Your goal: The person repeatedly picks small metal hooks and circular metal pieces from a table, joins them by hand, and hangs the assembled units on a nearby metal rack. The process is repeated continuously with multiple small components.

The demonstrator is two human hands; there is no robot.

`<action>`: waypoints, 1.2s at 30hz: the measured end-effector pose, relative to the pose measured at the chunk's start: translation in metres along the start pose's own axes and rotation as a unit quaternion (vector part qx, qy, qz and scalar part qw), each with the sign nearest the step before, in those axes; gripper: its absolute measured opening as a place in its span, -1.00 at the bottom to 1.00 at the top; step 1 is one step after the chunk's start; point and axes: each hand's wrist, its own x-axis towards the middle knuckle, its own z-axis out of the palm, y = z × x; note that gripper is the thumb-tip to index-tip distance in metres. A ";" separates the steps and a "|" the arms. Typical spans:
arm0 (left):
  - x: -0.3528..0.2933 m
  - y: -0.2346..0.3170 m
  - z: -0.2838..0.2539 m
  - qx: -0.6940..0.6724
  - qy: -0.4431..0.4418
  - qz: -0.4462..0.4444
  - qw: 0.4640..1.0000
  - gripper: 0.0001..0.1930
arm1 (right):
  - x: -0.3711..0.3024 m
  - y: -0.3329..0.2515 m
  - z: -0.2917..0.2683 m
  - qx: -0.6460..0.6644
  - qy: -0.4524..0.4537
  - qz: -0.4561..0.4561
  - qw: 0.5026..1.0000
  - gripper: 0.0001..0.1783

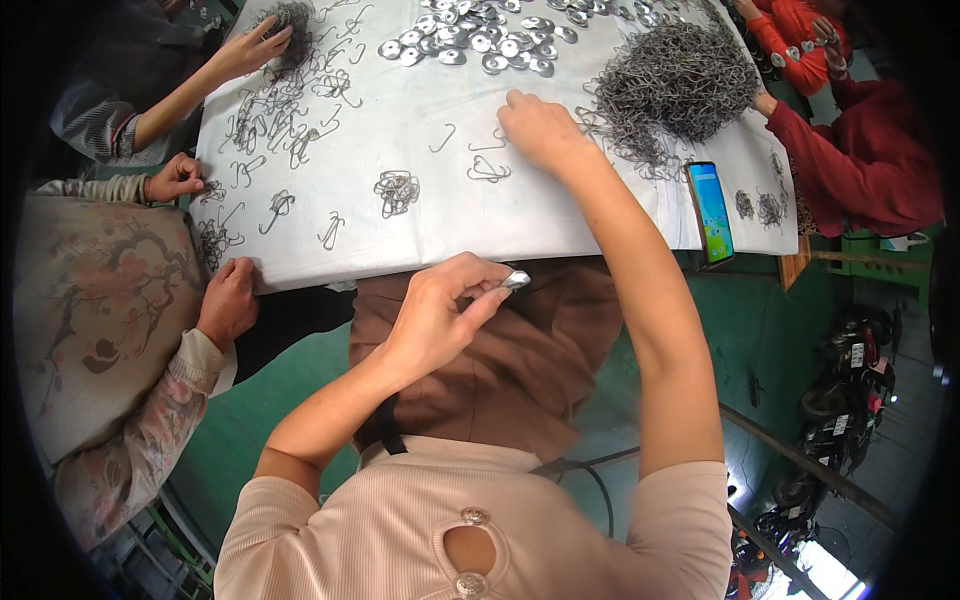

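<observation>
My left hand (440, 312) is held over my lap, just off the table's front edge. Its thumb and fingers pinch a small, shiny silver metal disc (516, 280). My right hand (543, 132) reaches across the white-covered table with its fingers curled down. Beside those fingertips lies a bent wire hook (487, 143); whether they grip anything is hidden. A few more hooks (489, 171) lie just nearer to me. Farther back is a spread of silver discs with central holes (490, 40).
A large tangled heap of wire hooks (680, 85) stands right of my right hand. A phone (711, 213) lies at the right front edge. A small hook bundle (397, 192) and scattered hooks (290, 130) lie leftward. Co-workers' hands (228, 305) rest or work around the table.
</observation>
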 end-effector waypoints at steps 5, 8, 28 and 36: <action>0.001 0.001 0.002 -0.044 0.001 -0.032 0.999 -0.86 | -0.050 0.000 -0.022 0.424 0.052 0.101 0.899 -0.85; 0.003 0.002 0.003 -0.030 -0.010 -0.044 0.999 -0.87 | -0.103 -0.020 -0.030 0.685 0.075 0.165 0.706 -0.84; 0.009 0.003 0.015 0.005 0.003 0.015 1.000 -0.85 | -0.198 -0.119 -0.040 0.799 0.240 0.340 0.434 -0.92; 0.016 0.008 0.020 -0.008 -0.015 0.069 0.998 -0.83 | -0.202 -0.125 -0.045 0.743 0.328 0.343 0.471 -0.91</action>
